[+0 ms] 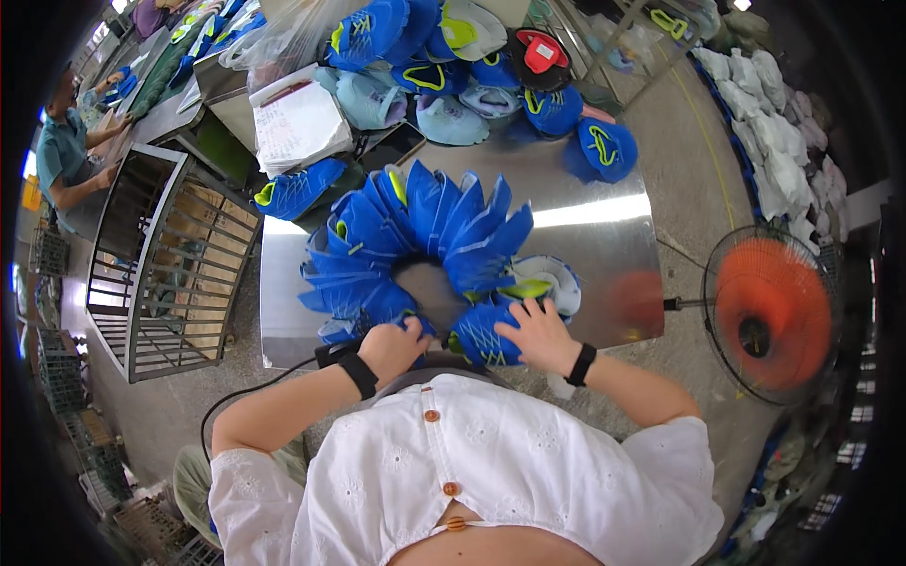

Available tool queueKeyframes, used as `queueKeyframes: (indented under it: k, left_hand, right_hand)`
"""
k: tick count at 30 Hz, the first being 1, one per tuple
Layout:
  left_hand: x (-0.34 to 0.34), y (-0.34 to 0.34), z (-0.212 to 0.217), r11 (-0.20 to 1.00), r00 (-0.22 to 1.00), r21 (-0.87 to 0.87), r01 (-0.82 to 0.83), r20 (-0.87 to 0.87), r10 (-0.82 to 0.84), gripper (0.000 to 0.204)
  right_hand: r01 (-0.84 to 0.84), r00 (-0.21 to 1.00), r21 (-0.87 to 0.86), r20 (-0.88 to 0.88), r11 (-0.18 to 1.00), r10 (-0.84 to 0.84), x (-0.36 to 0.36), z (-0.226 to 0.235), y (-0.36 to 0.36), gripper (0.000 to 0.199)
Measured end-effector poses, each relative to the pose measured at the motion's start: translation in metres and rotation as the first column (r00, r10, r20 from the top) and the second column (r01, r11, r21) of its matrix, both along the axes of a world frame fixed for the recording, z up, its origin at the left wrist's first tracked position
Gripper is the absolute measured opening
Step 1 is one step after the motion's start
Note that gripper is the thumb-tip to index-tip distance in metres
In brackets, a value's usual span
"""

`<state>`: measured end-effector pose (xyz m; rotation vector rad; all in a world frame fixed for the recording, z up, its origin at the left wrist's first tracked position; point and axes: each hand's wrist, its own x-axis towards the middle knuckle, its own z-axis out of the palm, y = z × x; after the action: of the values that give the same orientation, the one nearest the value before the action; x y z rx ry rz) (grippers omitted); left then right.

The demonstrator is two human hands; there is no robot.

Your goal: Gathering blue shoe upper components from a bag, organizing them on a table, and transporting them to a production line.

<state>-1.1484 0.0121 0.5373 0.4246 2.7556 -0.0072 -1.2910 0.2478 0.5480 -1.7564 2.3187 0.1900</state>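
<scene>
Upper (483, 337), blue with pale lacing, lies at the near edge of the table (604, 241), and our right hand (543, 338) rests on it with fingers spread; our left hand (392, 347) bends its fingers over the ring (477, 226) of blue pieces farther left along the table's near edge, though we cannot tell whether they pinch anything. We would probably do well to use light right fingers and a steady left, so the overlapped ring does not slide on the table.
</scene>
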Motion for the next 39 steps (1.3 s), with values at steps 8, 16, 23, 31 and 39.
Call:
queueKeyframes:
  k: [8, 16, 23, 31, 39]
  left_hand:
    - [-0.102, -0.107, 0.029, 0.966, 0.961, 0.209, -0.153, -0.195, 0.194, 0.034]
    - [-0.132, -0.11, -0.055, 0.888, 0.865, 0.033, -0.459, -0.213, 0.455, 0.022]
    - [-0.044, -0.142, -0.009, 0.844, 0.777, 0.233, -0.484, -0.329, 0.537, 0.028]
    - [-0.073, -0.116, 0.008, 0.878, 0.845, 0.054, -0.476, -0.249, 0.473, 0.047]
    - [-0.131, -0.094, -0.024, 0.881, 0.856, 0.242, -0.406, -0.236, 0.46, 0.018]
  right_hand:
    - [-0.067, 0.96, -0.363, 0.232, 0.929, 0.16, -0.06, 0.062, -0.126, 0.035]
    - [0.023, 0.996, 0.107, -0.089, 0.994, -0.014, -0.122, -0.014, -0.235, 0.097]
    - [0.209, 0.96, -0.088, 0.21, 0.974, -0.187, -0.15, 0.003, -0.109, 0.045]
    - [0.067, 0.994, -0.276, 0.102, 0.959, -0.04, -0.111, 0.016, -0.101, 0.044]
    - [-0.159, 0.98, -0.244, -0.153, 0.957, 0.124, -0.087, 0.009, -0.128, 0.024]
